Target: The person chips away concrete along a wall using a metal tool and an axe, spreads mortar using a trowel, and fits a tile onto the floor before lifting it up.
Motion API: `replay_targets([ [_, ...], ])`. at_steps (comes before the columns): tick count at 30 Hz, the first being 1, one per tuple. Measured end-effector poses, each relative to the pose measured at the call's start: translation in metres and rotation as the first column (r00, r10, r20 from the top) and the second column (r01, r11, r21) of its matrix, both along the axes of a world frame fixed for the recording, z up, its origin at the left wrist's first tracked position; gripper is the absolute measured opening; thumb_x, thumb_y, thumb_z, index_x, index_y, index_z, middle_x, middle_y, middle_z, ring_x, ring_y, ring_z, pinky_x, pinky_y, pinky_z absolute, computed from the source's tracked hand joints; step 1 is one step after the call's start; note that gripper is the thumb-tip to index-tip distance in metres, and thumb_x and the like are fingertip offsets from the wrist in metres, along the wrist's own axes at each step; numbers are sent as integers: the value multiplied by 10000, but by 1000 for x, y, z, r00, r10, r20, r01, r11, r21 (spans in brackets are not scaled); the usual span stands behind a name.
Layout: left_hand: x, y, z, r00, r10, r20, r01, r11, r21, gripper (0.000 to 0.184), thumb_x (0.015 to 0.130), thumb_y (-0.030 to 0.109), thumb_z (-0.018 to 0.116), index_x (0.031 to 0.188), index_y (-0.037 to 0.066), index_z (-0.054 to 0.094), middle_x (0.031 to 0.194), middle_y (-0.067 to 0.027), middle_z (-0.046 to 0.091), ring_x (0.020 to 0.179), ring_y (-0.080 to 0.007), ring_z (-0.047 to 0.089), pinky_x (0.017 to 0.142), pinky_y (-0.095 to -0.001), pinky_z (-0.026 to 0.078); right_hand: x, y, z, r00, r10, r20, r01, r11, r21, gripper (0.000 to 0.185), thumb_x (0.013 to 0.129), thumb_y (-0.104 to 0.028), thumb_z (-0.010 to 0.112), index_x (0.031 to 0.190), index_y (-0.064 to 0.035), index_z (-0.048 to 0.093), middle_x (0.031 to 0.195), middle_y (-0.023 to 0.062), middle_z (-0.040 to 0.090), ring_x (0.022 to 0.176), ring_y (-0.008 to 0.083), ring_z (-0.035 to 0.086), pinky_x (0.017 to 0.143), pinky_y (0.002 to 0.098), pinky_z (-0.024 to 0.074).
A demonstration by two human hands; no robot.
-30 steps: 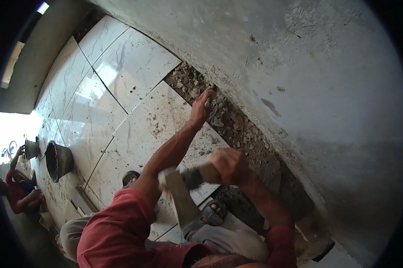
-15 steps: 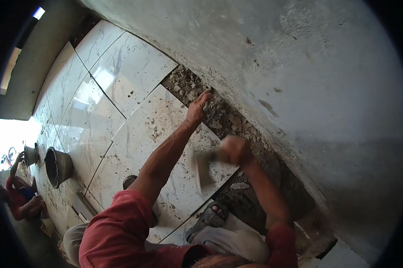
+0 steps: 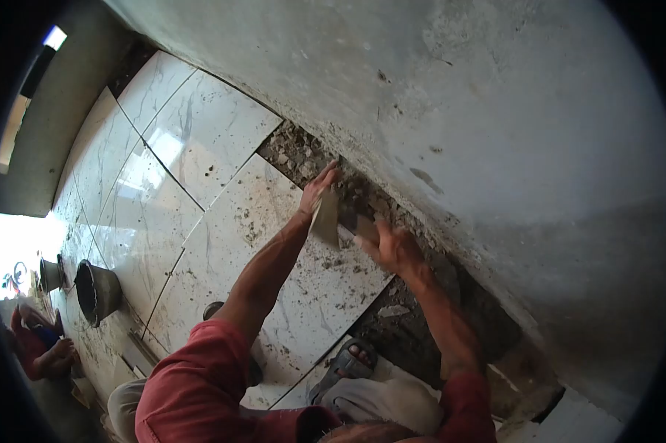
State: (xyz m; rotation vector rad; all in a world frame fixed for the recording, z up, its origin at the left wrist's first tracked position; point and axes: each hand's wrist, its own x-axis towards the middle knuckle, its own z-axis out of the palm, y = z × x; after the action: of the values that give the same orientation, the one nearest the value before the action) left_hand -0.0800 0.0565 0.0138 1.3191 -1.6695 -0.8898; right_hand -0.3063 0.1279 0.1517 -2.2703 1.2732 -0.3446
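Note:
My left hand (image 3: 319,190) is closed around a slim chisel (image 3: 338,160), mostly hidden by the fingers, at the foot of the wall. My right hand (image 3: 398,247) grips the short handle of a hammer (image 3: 325,221) with a broad, axe-like head, blurred by motion. That head is right beside my left hand and covers part of it; whether it touches the chisel I cannot tell. Below both hands runs a strip of broken mortar and rubble (image 3: 298,153) between the wall and the large marbled tiles (image 3: 248,196).
A rough plastered wall (image 3: 510,155) rises along the right. Two buckets, the nearer one dark inside (image 3: 98,293), stand at the left. Behind them another person (image 3: 41,343) sits low. My sandalled foot (image 3: 347,365) is near the tile edge, and crumbs litter the tiles.
The hammer has swung from low over the tile up and left to my left hand. My left hand stays at the wall's foot. The view has shifted slightly.

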Motion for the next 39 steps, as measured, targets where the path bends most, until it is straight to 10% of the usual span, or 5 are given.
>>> replay_targets([
  [5,-5,-3,15,968,87,236,-43,981,-187,405,725,-15,530,1117,82,492,1330,-132,470,1028,-345,582,783,-402,500,16,30,16,794,511,328,-254,770,-585,325,851,-402,556,819,-79,553,659,111,582,604,261,635,512,400,520],
  [10,-6,-14,17,996,3,90,14,981,-192,392,739,-31,477,1108,102,495,1300,-131,489,1023,-374,560,781,-423,499,2,2,-15,968,-210,-141,227,967,120,308,819,-363,604,875,-64,556,691,137,583,578,314,607,553,418,516],
  [17,-10,-5,32,940,31,341,24,987,-156,386,749,-27,472,1114,96,502,1292,-122,489,991,-377,572,758,-441,502,2,17,-26,766,493,413,-238,814,-530,273,815,-342,614,780,-79,549,646,117,566,616,275,633,526,382,505],
  [21,-8,-18,21,946,44,322,16,984,-180,413,740,-41,480,1129,96,500,1306,-126,475,1004,-380,565,767,-439,498,-14,2,-47,957,-252,142,265,961,-81,396,813,-430,603,877,-42,560,716,162,616,667,390,619,564,435,497],
  [39,-3,-7,20,984,171,46,-154,954,-258,211,849,99,505,1057,88,539,1233,-154,539,1047,-375,562,825,-400,487,0,55,25,936,65,345,-34,995,-94,480,801,-485,629,936,-33,544,754,159,607,676,354,625,552,416,497],
])
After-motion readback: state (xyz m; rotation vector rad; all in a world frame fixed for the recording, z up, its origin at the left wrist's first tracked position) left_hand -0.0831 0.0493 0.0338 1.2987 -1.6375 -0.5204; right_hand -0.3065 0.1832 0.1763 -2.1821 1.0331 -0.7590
